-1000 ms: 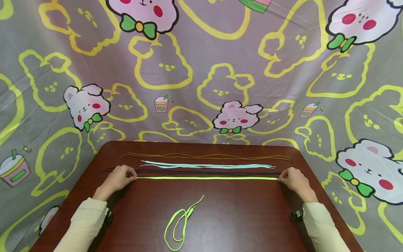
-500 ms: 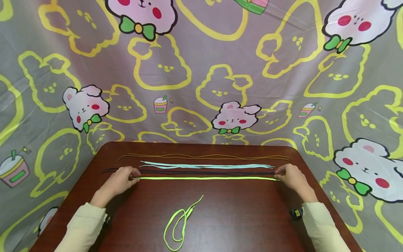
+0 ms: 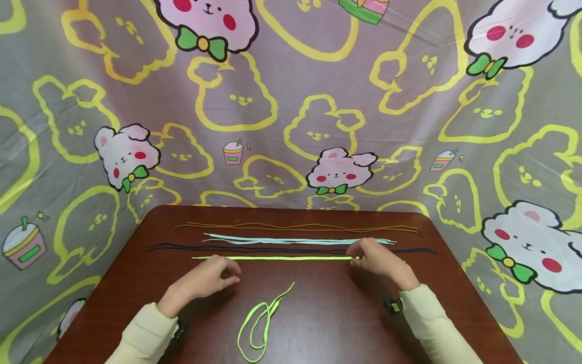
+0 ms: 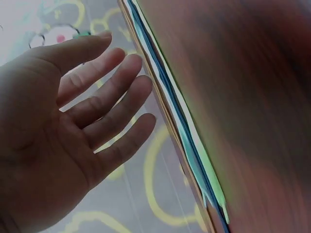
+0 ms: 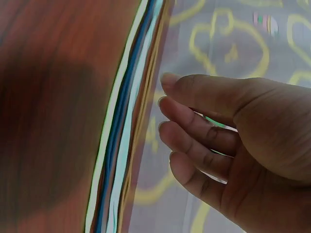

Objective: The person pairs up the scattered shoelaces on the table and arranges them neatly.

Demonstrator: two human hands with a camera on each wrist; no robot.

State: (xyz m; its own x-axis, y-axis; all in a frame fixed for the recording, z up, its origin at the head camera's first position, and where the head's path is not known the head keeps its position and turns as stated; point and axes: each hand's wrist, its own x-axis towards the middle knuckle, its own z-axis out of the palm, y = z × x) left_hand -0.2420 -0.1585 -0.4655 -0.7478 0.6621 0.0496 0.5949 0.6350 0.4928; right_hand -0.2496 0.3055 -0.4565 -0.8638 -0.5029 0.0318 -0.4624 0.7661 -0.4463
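My left hand (image 3: 204, 278) is just in front of the left part of a straight neon-yellow shoelace (image 3: 291, 258), its fingers loosely bent and holding nothing. Over the right part of that lace, and partly hiding it, hovers my right hand (image 3: 379, 259). In the right wrist view its fingers (image 5: 189, 138) are relaxed around nothing. Nearer the front, a second neon-yellow shoelace (image 3: 241, 328) lies in a loose loop. Behind the straight lace run a dark navy lace (image 3: 273, 249), light-blue laces (image 3: 282, 240) and thin brown laces (image 3: 273, 225), roughly parallel.
Everything lies on a dark brown tabletop (image 3: 327, 308) with rounded far corners. A grey cloth (image 3: 273, 136) printed with cartoon bears and rabbits hangs behind the table and along both sides.
Both hands have let go of the ends of the straight neon-yellow lace and moved inward, the left one also toward the front. The lace stays stretched across the table.
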